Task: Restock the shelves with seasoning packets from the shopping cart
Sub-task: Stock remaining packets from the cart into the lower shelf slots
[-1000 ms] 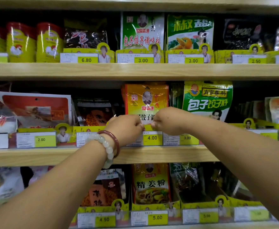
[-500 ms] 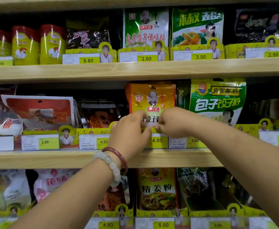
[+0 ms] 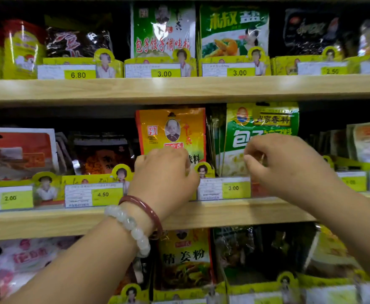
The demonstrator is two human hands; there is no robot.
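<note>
Orange seasoning packet (image 3: 171, 132) under curled left hand (image 3: 164, 170); right hand (image 3: 282, 163) now apart, grip unclear.

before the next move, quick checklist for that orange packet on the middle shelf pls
1. Orange packet upright behind the price rail: ok.
2. Left hand in front of its lower part, fingers curled; actual grip: cannot tell.
3. Right hand over the green packet, fingers curled; whether it pinches anything: cannot tell.
4. 3.00 price tag readable: ok.
5. Orange packet's own price tag visible: not ok, hidden behind the left hand.
6. Green packet upright: ok.
</note>
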